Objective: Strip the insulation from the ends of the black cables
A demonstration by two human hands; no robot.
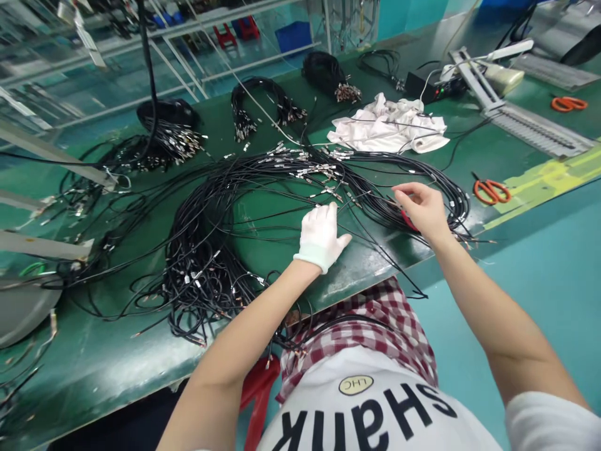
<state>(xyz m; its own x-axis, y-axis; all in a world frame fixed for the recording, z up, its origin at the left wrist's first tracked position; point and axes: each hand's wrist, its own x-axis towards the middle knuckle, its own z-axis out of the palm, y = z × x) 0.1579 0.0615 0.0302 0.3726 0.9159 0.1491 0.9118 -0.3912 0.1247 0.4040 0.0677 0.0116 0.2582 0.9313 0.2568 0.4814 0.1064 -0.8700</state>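
Note:
My left hand, in a pale glove, is over the near-middle part of a large loop of black cables. Its fingers reach forward onto thin cables and its thumb stands apart. Metal cable ends cluster just beyond it. My right hand is bare and curled over the right side of the loop. A red handle shows under its palm; the rest of that tool is mostly hidden. Loose black cables run between the two hands toward the bench's front edge.
Orange-handled scissors lie right of the cables, a second orange pair farther back. White cloth, cable bundles and a slotted metal fixture sit along the green bench. Metal posts stand at left.

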